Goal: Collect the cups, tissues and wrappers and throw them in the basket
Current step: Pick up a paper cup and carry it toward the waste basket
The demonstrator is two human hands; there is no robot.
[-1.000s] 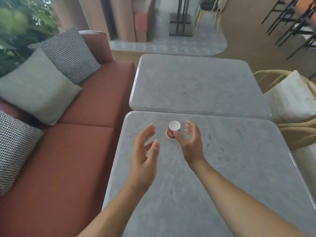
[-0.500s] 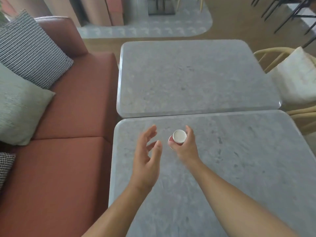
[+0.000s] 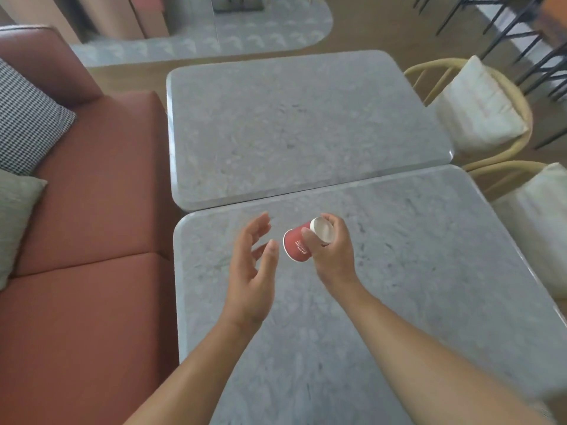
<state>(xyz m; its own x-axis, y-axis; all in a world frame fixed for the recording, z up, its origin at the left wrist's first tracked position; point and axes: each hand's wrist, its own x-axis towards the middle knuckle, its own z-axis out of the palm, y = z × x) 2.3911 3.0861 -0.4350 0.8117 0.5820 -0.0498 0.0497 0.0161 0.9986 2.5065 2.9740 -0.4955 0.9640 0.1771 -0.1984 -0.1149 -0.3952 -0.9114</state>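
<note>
Red paper cup [image 3: 297,246] with white lettering lies tilted, white end up, above the near grey stone surface [image 3: 414,271]. Right hand [image 3: 334,256] grips it, fingers curled round. Left hand [image 3: 250,271] hovers just beside it, fingers loose, holding nothing. Rust-red sofa [image 3: 92,194] sits left.

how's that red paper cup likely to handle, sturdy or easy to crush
Probably very light: the right hand holds the red paper cup tilted with thumb and fingers alone. Paper walls likely dent if squeezed. Laid sideways, its tapered body may roll.
</note>
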